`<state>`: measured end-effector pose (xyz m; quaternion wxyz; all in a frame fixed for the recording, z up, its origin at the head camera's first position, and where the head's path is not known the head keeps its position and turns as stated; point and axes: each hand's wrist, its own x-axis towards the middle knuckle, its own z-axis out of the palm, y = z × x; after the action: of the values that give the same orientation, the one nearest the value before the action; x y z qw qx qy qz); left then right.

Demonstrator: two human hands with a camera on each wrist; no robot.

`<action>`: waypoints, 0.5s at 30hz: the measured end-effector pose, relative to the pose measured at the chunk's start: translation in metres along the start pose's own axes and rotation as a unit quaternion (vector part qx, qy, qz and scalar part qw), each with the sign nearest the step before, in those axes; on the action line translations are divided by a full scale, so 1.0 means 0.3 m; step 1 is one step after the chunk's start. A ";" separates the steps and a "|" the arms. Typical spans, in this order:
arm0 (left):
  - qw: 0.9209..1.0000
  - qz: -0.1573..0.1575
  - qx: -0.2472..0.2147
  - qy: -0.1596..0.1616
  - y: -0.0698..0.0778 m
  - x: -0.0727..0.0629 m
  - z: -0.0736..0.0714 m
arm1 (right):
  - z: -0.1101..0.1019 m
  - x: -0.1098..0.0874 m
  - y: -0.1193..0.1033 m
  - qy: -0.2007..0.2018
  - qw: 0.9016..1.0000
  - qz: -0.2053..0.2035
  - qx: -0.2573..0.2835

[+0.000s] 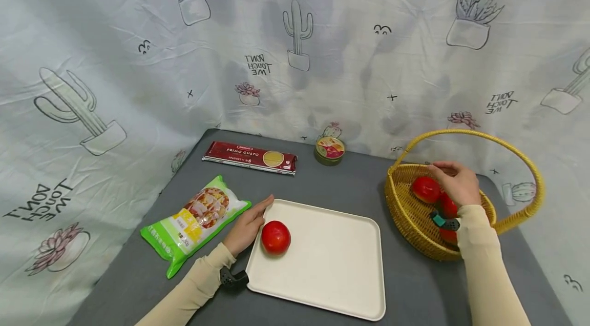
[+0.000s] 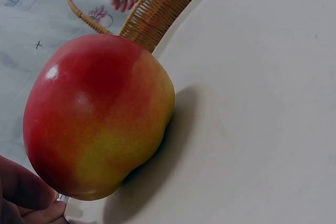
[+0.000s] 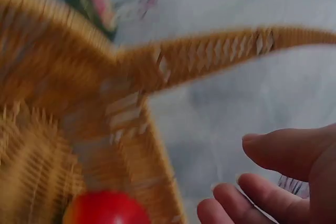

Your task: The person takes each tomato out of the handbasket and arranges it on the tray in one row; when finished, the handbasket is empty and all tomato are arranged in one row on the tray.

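Curtained-off nook, room type unclear: cactus-print cloth [image 1: 345, 80] behind and beside a grey table [image 1: 355, 187]

Head view looks forward and down over the table [image 1: 332, 187]; close wrist views share the basket [image 1: 397, 208], the blurred right seemingly tilted.

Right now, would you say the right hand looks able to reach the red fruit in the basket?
Probably yes: the empty right hand is at the basket, and no lid covers the red fruit.

Tray [image 1: 329, 259] – cream, rectangular, low-rimmed – lies flat, lower center of the frame. A red-and-yellow apple [image 1: 275, 238] rests near its left edge. Woven basket [image 1: 405, 210], handle raised, at right, contains red fruits [image 1: 426, 189].
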<state>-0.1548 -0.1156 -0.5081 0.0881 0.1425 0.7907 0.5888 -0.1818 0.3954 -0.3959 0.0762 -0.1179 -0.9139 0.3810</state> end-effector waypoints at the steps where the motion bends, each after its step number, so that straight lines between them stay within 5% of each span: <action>1: 1.000 0.001 0.000 0.000 0.001 -0.001 -0.001 | -0.003 0.008 0.009 0.004 1.000 0.006 0.000; 15: 1.000 0.000 0.004 -0.001 0.003 0.002 -0.003 | 0.038 0.052 0.109 -0.031 0.996 0.022 -0.086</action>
<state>-0.1554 -0.1161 -0.5069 0.0886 0.1439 0.7931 0.5852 -0.1942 0.4143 -0.4265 0.0288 -0.1317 -0.9423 0.3064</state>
